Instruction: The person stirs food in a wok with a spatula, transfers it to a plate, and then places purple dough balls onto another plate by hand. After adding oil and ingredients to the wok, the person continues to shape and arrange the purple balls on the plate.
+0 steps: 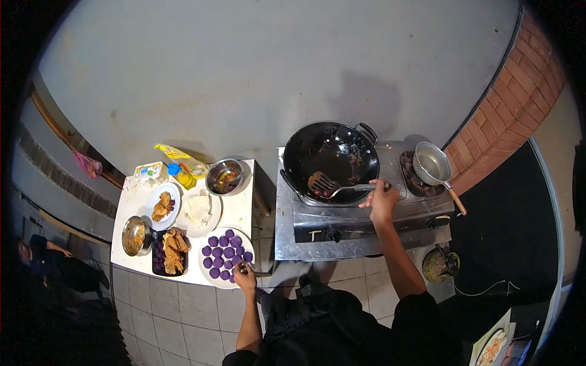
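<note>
The slotted spatula (351,188) is being held over the wok (312,152) by the right hand (382,203), its handle being pinched between thumb and fingers; dark round pieces are being carried beside or on its blade, and could be spilled by a tilt, or hot oil splashed by a drop. The purple balls (229,252) are being kept on the white plate (209,277), near the left hand (245,279), whose pinch cannot be told; by crowding, they could be dented or rolled off. Matte, powdery-looking spheres are being contrasted with glossy black curved metal and craggy golden fried pieces (175,249).
</note>
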Motion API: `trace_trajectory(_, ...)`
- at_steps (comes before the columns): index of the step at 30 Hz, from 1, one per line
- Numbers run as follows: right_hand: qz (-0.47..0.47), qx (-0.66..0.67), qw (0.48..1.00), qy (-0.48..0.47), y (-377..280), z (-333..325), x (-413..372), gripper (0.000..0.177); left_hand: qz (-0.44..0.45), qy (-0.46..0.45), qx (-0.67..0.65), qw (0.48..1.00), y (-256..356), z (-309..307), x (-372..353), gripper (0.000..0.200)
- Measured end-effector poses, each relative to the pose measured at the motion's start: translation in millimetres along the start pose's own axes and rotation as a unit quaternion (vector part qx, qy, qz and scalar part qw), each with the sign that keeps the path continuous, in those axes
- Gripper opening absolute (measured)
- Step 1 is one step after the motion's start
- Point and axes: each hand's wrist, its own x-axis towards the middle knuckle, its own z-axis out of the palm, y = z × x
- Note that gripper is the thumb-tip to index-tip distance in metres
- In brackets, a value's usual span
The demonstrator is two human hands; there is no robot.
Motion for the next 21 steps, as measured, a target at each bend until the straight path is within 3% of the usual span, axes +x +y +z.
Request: trace_trajectory(21, -0.004, -0.002, 1.000, -0.008, -8.5, 1.6, 1.6, 0.028, -0.013, 0.000, -0.028, 1.000, -16.0, 7.1, 0.1, 0.020)
